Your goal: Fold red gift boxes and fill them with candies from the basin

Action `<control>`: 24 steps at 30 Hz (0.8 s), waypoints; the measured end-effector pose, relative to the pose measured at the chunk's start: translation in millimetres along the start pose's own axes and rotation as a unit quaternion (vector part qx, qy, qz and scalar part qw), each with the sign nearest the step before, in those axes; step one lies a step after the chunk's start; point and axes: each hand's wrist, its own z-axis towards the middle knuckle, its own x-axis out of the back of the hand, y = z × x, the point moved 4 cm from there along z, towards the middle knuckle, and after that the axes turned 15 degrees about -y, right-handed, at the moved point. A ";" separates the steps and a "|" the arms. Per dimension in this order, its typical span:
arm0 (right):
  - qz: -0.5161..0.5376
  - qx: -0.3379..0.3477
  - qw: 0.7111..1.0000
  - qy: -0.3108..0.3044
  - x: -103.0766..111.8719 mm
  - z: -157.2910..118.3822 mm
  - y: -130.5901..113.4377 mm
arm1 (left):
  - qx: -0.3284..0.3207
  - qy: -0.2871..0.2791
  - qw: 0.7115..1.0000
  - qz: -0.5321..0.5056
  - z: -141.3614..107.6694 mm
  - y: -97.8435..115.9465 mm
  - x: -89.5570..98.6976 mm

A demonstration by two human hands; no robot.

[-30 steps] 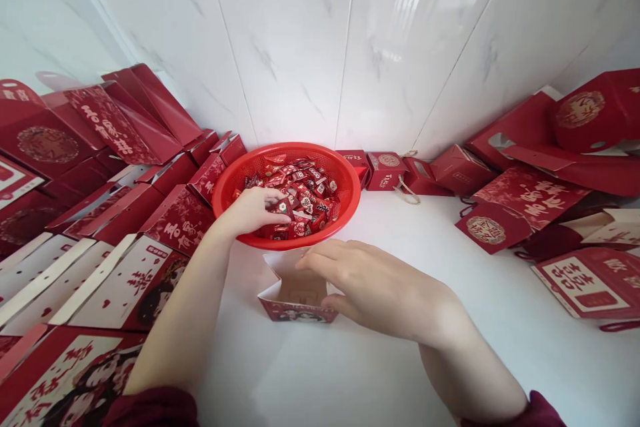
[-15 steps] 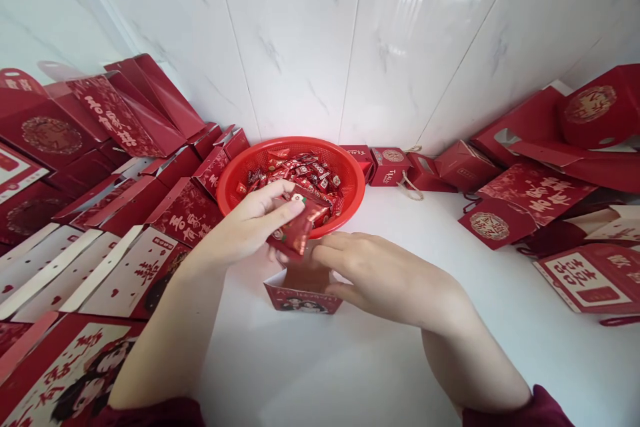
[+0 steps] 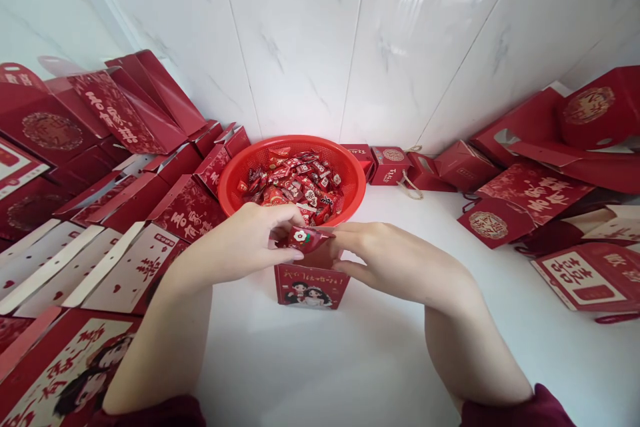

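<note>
A small red gift box [image 3: 313, 285] with a cartoon couple on its front stands upright on the white table, its top unfolded. Between the thumb and fingers of my left hand [image 3: 255, 233] is a shiny red candy packet [image 3: 306, 238] with a white flower, right over the box's mouth. My right hand [image 3: 385, 253] grips the right rim of the box, and part of its fingertips is hidden behind the wall. Just behind both hands sits a red plastic basket [image 3: 361, 180] full of wrapped candies [image 3: 300, 177].
Red and white gift boxes [image 3: 145, 267] crowd the left side in rows. More red boxes [image 3: 540, 200] are piled at the right, some lying on their sides. Small boxes with cord handles [image 3: 390, 165] line the foot of the tiled wall [image 3: 300, 40].
My left hand has lowered the candy packet from above the basket's front edge to the box's opening. The box now stands straighter and slightly farther right, my right hand still at its side.
</note>
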 end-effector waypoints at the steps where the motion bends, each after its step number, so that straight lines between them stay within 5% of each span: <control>1: 0.011 0.004 1.000 -0.002 0.2 -0.1 1.0 | 0.003 -0.002 1.000 0.017 0.7 0.9 -0.6; 10: 0.056 -0.003 0.998 -0.007 1.1 -4.4 7.2 | -0.016 -0.089 0.993 0.082 0.5 8.9 -13.3; 24: 0.021 0.009 1.000 -0.020 2.1 -10.4 -6.9 | -0.029 -0.058 0.982 0.176 -10.8 8.5 -25.0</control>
